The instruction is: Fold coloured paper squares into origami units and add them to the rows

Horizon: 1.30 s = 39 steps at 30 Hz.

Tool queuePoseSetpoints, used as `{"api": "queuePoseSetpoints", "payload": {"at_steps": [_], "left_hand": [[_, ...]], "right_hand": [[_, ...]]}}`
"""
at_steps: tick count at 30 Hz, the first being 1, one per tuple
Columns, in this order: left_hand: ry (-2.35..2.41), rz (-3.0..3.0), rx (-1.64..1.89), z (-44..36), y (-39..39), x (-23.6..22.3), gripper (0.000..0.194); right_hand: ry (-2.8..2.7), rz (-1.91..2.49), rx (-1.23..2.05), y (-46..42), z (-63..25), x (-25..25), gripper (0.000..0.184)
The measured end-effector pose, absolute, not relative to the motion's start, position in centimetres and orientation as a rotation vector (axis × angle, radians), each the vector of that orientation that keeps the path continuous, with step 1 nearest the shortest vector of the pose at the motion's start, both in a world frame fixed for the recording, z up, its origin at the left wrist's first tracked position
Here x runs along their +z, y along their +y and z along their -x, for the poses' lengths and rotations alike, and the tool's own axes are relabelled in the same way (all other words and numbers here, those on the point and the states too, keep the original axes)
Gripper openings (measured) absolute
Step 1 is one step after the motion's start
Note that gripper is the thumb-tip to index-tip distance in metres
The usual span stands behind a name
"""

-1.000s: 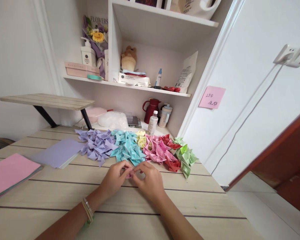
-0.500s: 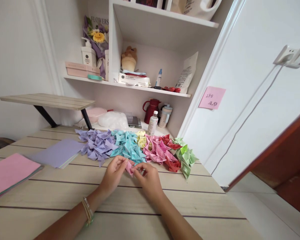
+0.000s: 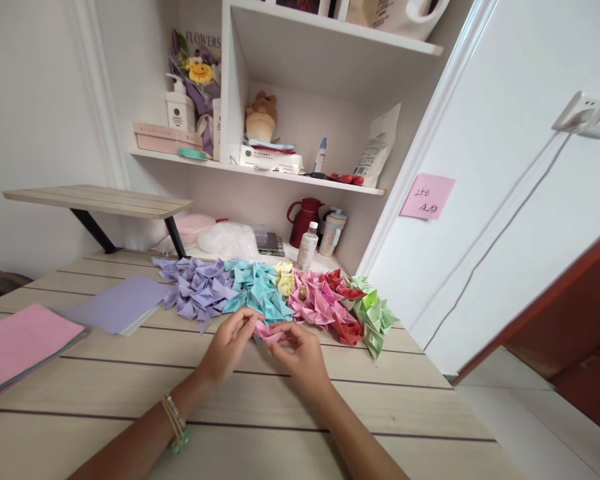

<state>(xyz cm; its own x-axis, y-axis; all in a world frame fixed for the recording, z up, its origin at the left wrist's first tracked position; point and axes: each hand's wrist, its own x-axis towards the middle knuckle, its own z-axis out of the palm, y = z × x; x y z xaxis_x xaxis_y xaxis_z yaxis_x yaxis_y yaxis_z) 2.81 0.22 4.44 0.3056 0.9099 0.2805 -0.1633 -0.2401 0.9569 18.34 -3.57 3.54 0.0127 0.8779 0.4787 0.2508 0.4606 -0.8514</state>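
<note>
A pink note (image 3: 428,197) on the wall is reading "250"; "FLOWERS" is showing behind the bouquet (image 3: 200,72). Both hands, left (image 3: 234,339) and right (image 3: 300,350), are pinching a small, creased pink paper (image 3: 267,331) between fingertips, above the tabletop (image 3: 260,393) near turquoise folded pieces (image 3: 260,293).

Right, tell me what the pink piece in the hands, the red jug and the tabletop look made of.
Pink piece: matte paper, probably, from its thin folded edges.
Red jug: smooth plastic or coated metal; its even colour fits either.
Tabletop: matte wood or laminate, by its grain.
</note>
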Motion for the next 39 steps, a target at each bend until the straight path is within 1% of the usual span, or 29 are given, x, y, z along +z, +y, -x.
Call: {"api": "queuePoseSetpoints", "payload": {"at_steps": [4,7,14,17,21,24,26,30,34,36,39], "left_hand": [[0.739,-1.535,1.047,-2.2,0.9,4.6,0.019],[0.794,-1.657,0.988,-2.0,1.3,4.4,0.020],[0.800,-2.082,1.128,-1.9,1.0,4.9,0.020],[0.729,-2.167,1.121,-1.8,0.8,4.9,0.023],[0.629,-2.236,1.151,-1.6,1.0,4.9,0.023],[0.683,-2.267,1.210,-1.4,1.2,5.1,0.016],[0.707,-2.224,1.222,-1.4,1.1,5.2,0.013],[0.787,-1.947,1.221,-1.9,1.0,5.1,0.013],[0.818,-1.730,1.180,-2.2,0.9,4.8,0.030],[0.811,-1.754,1.077,-2.2,0.8,4.7,0.029],[0.794,-1.794,0.931,-2.0,0.6,4.8,0.022]], "right_hand": [[-1.738,0.962,0.379,-3.5,-19.7,4.0,0.017],[-1.843,0.925,0.275,-3.4,-20.1,3.9,0.021],[-1.849,0.926,0.187,-3.4,-20.2,4.1,0.022],[-1.807,0.954,0.172,-3.3,-20.3,4.0,0.018],[-1.742,1.020,0.171,-3.1,-20.5,3.8,0.019],[-1.710,1.061,0.248,-3.2,-20.5,4.1,0.011],[-1.680,1.088,0.362,-3.4,-20.3,4.3,0.008],[-1.511,1.104,0.661,-3.4,-19.8,4.3,0.016],[-1.338,1.074,0.829,-3.1,-19.6,3.9,0.027],[-1.322,1.052,0.905,-3.1,-19.7,4.0,0.032],[-1.346,1.049,0.988,-3.3,-19.7,4.2,0.032]]}}
